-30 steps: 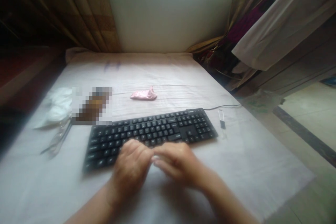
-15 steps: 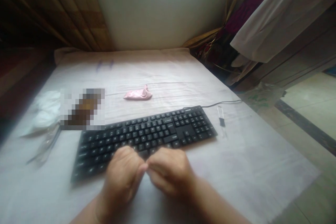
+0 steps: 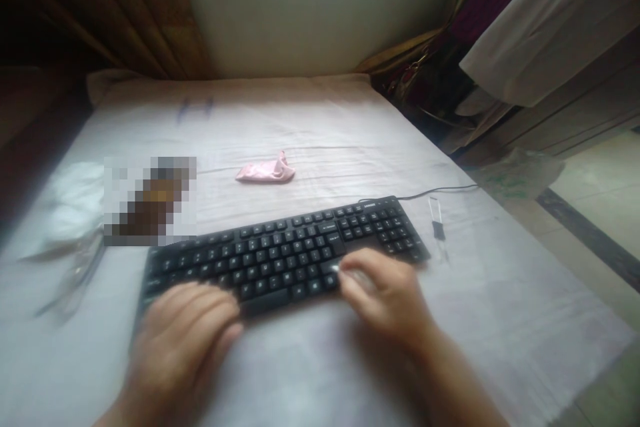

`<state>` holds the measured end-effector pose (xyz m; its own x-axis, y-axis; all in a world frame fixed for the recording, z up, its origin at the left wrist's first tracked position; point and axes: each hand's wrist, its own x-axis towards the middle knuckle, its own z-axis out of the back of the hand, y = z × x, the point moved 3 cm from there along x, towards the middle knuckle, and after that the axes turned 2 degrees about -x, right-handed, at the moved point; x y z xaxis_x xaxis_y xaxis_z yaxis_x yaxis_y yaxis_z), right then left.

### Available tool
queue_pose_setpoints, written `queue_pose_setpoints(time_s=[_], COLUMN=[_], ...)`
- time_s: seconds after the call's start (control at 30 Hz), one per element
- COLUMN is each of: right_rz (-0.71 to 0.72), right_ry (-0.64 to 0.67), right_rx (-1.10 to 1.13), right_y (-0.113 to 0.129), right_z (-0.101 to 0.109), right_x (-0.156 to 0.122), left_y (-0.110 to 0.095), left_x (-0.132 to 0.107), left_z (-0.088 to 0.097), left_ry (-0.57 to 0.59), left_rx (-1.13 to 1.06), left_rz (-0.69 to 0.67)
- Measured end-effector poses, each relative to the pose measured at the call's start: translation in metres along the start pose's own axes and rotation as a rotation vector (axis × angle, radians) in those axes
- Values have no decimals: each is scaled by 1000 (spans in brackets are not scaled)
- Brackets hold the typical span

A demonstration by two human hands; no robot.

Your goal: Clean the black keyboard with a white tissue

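A black keyboard (image 3: 280,260) lies at a slant on the white cloth in front of me. Over its lower left corner is my left hand (image 3: 187,333), blurred, fingers loosely bent and thumb a little apart, with nothing seen in it. My right hand (image 3: 383,290) is at the keyboard's lower right edge, thumb and forefinger pinched together. A small whitish spot shows at those fingertips, too blurred to name. Beyond the keyboard lies a folded pink cloth (image 3: 267,169). Right of the keyboard is a black binder clip (image 3: 438,229) with silver handles.
White cloth (image 3: 320,120) covers the table. At left are a white plastic bag (image 3: 75,203), a thin tool in clear wrapping (image 3: 85,270) and a pixelated patch. The keyboard cable (image 3: 440,191) runs off the right edge. A clear bag (image 3: 525,173) lies beyond that edge.
My hands, which were together at the keyboard's front edge, have moved apart: the left to the left, the right to the right and slightly up. The view has shifted a little.
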<state>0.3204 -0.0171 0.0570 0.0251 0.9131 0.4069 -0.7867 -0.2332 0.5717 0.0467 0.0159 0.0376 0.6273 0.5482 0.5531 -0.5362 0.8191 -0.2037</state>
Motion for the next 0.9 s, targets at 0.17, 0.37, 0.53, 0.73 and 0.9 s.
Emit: queue_pose_setpoints(time_s=[0.17,0.37,0.53,0.73,0.9], right_rz=[-10,-34,-25,-30,-47], right_ry=[41,63,92,130,171], right_rx=[-7,-67,-79,-106,-115], right_y=[5,9,14,15,15], right_z=[-13,-19,-21,-21,-20], right_x=[-4,-6,-7,-11,-13], left_y=[25,27,26,25,26], left_x=[-7,-11,-12,-12,-12], left_z=[9,7,6,7,10], left_ry=[-24,-9,-11,-25,-39], left_rx=[71,60,38,43,46], left_rz=[102,135,156,152,167])
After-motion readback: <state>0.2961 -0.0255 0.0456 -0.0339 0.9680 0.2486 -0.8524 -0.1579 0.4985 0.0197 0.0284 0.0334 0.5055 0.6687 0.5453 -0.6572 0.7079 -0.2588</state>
